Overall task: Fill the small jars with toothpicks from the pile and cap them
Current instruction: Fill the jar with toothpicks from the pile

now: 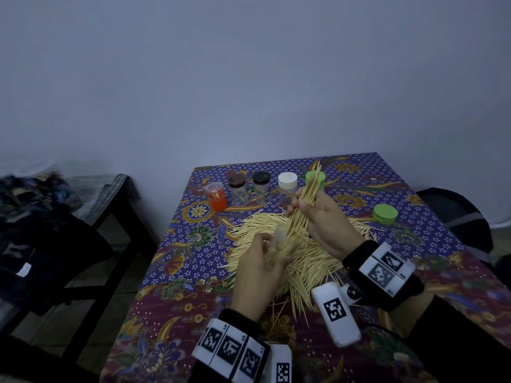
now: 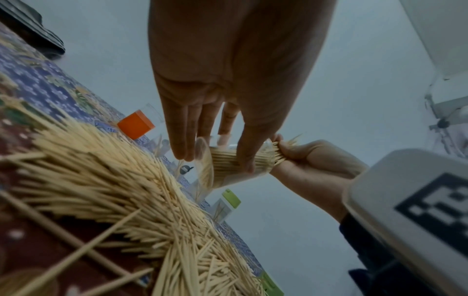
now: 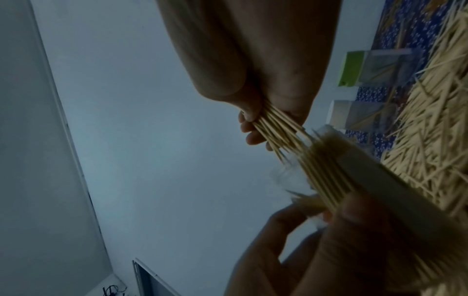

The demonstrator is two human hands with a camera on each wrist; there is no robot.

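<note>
My left hand (image 1: 272,254) holds a clear uncapped jar (image 1: 279,239) tilted over the toothpick pile (image 1: 309,261); thumb and fingers pinch its sides (image 2: 228,167). My right hand (image 1: 300,207) grips a bundle of toothpicks (image 1: 308,193), whose lower ends sit inside the jar's mouth (image 3: 326,160). The bundle's upper tips stick out above the right hand's fingers (image 3: 250,128). Along the back stand an orange jar (image 1: 216,199) and jars with brown (image 1: 237,181), black (image 1: 261,178), white (image 1: 287,179) and green (image 1: 318,178) caps. A loose green cap (image 1: 385,213) lies on the right.
The patterned tablecloth (image 1: 199,266) covers the table. A dark side table (image 1: 110,205) piled with clothes stands to the left. A dark chair (image 1: 459,214) sits at the right edge. Loose toothpicks lie scattered near the front of the pile.
</note>
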